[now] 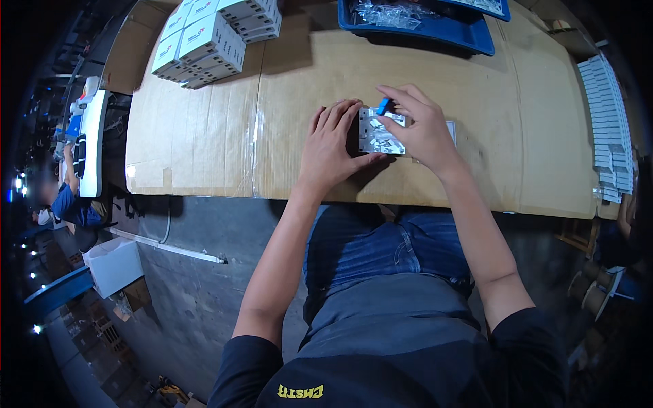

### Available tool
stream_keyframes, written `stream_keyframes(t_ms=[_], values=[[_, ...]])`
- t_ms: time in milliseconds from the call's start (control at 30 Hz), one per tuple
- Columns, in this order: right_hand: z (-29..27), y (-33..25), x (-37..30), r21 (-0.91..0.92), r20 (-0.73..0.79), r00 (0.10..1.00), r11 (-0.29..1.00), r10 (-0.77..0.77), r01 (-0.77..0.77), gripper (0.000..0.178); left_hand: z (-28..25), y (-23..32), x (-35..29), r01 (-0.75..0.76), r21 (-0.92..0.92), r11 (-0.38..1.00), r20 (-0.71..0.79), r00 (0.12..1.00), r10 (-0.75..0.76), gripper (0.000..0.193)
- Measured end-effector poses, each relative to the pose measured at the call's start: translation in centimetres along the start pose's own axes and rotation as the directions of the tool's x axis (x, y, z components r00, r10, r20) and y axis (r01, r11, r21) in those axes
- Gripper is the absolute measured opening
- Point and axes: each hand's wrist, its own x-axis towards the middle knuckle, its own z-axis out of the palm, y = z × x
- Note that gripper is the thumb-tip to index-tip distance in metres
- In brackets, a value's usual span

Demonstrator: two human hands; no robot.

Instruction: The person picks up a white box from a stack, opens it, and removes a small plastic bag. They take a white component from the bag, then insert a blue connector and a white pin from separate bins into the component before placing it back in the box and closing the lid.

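A shallow white box lies on the cardboard-covered table in front of me, with small clear plastic packets in it. My left hand steadies the box from its left side, thumb along the near edge and fingers by the far left corner. Above the box's far right part, my right hand pinches a small blue block-like piece between thumb and fingers. What exactly the blue piece is I cannot make out. Partly behind my right wrist lies a flat white piece.
Stacked white boxes stand at the far left of the table. Blue trays with clear plastic bags sit at the far edge. A long row of white pieces stands at the right. Another person is at a white table on the left.
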Motion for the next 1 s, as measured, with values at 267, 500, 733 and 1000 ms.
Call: stream_keyframes(t_ms=[267,500,733,1000], values=[[2.2,0.2,0.9,-0.156,0.144,0.989,0.986,-0.040,0.063,0.036,-0.3,-0.3,-0.2,0.015,-0.056,0.998,-0.004,1.000,-0.015,0.094],[2.8,0.3,1.0,-0.328,0.111,0.993,0.942,-0.041,0.076,0.025,-0.2,-0.4,0.0,-0.005,-0.055,0.998,-0.031,1.000,0.003,0.092],[3.0,0.4,0.5,-0.325,0.109,0.993,0.942,-0.046,0.079,0.024,-0.2,-0.5,-0.1,0.002,-0.056,0.998,-0.026,1.000,-0.004,0.092],[2.9,-1.0,-1.2,-0.605,0.210,0.977,0.781,-0.033,0.156,0.037,0.2,-0.9,0.2,-0.011,0.007,1.000,-0.022,1.000,0.011,0.093]])
